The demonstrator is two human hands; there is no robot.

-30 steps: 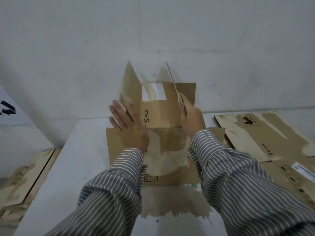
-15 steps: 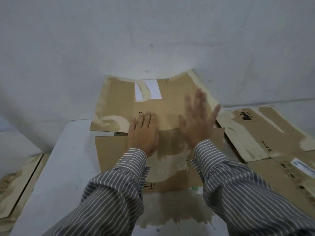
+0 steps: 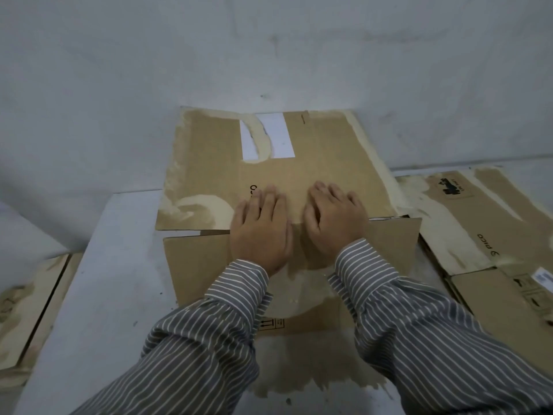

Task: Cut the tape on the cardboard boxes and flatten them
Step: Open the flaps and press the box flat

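Cardboard box [image 3: 269, 181] lies flattened on the white table [image 3: 113, 280] at frame centre, far flaps against the grey wall [image 3: 269, 55], with a white label [image 3: 279, 136] near its top edge and torn pale patches on the surface. Left hand [image 3: 260, 232] and right hand [image 3: 335, 226] lie side by side, palms down, fingers straight, pressing on the fold line mid-box; both sleeves are grey with white stripes. More flattened cardboard [image 3: 478, 223] sits at the right edge of frame, just beside the box, and another stack of flat cardboard [image 3: 27, 310] at lower left, below table level.
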